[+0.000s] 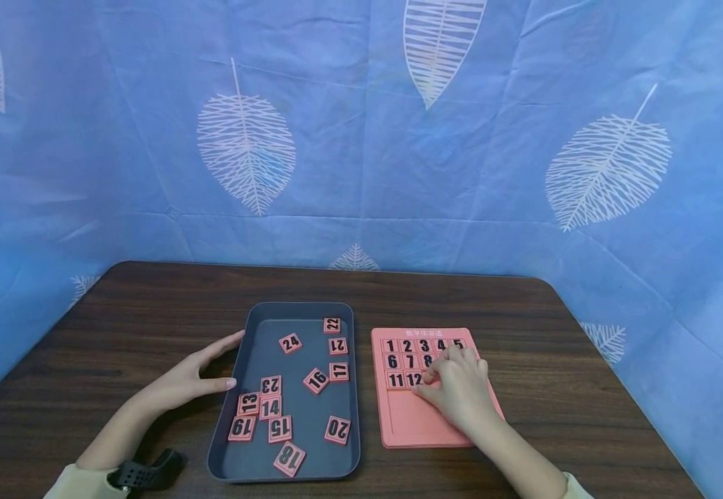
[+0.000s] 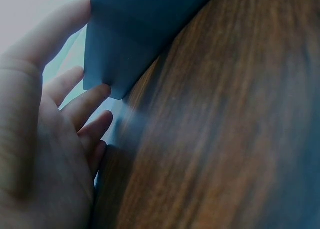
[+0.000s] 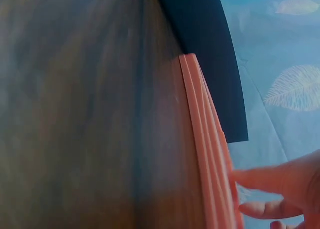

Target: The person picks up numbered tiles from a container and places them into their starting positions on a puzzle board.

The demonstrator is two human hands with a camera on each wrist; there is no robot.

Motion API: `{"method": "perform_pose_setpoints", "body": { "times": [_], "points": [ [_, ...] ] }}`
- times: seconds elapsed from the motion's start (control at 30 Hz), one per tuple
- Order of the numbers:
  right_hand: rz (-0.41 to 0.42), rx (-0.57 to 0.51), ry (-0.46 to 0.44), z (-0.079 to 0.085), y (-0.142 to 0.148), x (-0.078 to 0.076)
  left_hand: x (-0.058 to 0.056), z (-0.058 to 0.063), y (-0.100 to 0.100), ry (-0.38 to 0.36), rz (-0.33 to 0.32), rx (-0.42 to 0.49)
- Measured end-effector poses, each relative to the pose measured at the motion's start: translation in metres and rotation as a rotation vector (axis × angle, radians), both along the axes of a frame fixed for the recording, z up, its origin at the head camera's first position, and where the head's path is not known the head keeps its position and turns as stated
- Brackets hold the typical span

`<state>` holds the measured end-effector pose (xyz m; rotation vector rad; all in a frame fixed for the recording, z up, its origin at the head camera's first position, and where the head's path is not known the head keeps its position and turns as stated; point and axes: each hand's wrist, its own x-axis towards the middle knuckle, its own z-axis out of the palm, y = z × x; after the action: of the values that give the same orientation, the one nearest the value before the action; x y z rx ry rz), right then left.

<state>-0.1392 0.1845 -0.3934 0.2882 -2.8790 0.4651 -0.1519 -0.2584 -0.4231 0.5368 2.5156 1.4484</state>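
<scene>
Right hand (image 1: 457, 389) over pink board (image 1: 420, 424), lower right of centre; fingers bent beside tile 12 (image 1: 414, 379), can't tell if pinching. Left hand (image 1: 181, 380) touches tray (image 1: 308, 450), fingers spread. Sideways nudge could skew tile.

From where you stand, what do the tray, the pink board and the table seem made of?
Tray: probably matte plastic or coated metal; even dark grey, rounded corners. Pink board: likely moulded plastic, satin; smooth ridges along its side in the right wrist view. Table: wood or wood-look laminate; dark streaked grain.
</scene>
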Motion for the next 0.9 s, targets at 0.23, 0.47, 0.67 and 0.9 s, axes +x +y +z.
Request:
{"method": "perform_pose_setpoints", "body": {
  "times": [0.23,0.47,0.67,0.9],
  "points": [
    [0.082,-0.051,0.097,0.012,-0.003,0.001,0.001,0.001,0.000,0.002,0.000,-0.006],
    [0.176,-0.147,0.132,0.023,-0.020,0.001,0.001,0.003,0.000,0.021,-0.018,0.003],
    [0.266,-0.168,0.161,0.035,-0.037,0.000,0.000,0.003,0.000,0.015,-0.021,0.008],
    [0.343,-0.192,0.128,0.045,-0.059,0.001,-0.001,0.002,-0.001,0.028,-0.024,0.004]
  ]
}}
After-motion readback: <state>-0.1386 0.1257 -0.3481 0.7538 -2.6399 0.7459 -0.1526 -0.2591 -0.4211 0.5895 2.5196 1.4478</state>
